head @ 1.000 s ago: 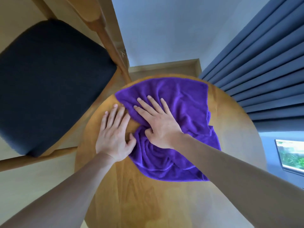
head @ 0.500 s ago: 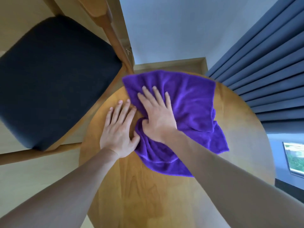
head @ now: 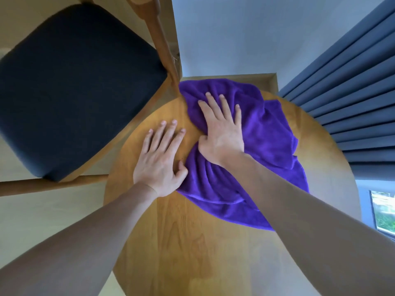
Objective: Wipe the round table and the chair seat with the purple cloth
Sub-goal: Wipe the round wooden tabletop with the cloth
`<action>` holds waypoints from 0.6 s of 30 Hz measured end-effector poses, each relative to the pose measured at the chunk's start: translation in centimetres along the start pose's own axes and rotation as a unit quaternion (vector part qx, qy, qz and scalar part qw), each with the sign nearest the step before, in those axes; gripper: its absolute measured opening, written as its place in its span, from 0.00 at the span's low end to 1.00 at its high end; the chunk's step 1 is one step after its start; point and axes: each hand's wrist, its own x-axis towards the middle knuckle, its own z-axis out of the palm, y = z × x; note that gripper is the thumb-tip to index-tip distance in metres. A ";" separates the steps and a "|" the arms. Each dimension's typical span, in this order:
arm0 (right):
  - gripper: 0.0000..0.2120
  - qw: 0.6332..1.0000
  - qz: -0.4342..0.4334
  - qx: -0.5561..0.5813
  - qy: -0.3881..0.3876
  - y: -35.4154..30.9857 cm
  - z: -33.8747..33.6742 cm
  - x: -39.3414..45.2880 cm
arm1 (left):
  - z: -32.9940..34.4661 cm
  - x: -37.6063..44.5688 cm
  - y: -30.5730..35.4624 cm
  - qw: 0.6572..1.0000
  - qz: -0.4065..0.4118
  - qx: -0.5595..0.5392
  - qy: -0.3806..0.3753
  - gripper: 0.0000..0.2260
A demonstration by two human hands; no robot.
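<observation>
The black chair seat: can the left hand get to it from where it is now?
Probably yes. The left hand lies flat on the round table beside the purple cloth, holding nothing, and the chair seat is just past the table's edge, nothing between.

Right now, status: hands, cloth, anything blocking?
Right hand flat on purple cloth, thumb tucked into a fold. Left hand flat on round table. Chair seat untouched; nothing in the way.

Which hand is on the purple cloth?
The right hand. Its fingers are spread flat on the purple cloth, while the left hand lies on the bare wood of the round table beside it.
</observation>
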 end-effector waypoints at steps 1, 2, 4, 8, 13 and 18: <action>0.42 1.000 0.008 -0.004 -0.002 -0.9 0.2 0.2 | 0.0 0.0 0.0 1.000 0.000 0.002 -0.003 0.36; 0.42 1.000 0.005 -0.008 -0.007 -1.5 0.5 0.1 | 0.0 0.0 -0.1 1.000 0.000 0.005 -0.005 0.36; 0.41 0.999 -0.035 -0.010 -0.027 -2.2 0.9 -0.8 | 0.0 -0.1 -0.2 1.000 -0.002 0.011 -0.008 0.35; 0.41 0.985 -0.152 -0.009 -0.080 0.2 0.7 -3.1 | -0.1 0.0 0.0 1.000 0.000 0.006 -0.003 0.32; 0.40 0.986 -0.156 -0.012 -0.051 4.3 -1.1 -1.5 | -0.2 0.0 0.0 1.000 -0.002 -0.001 -0.003 0.36; 0.38 0.999 0.010 0.004 0.040 -0.2 0.3 0.6 | 0.2 0.0 -0.1 1.000 -0.003 0.018 -0.003 0.36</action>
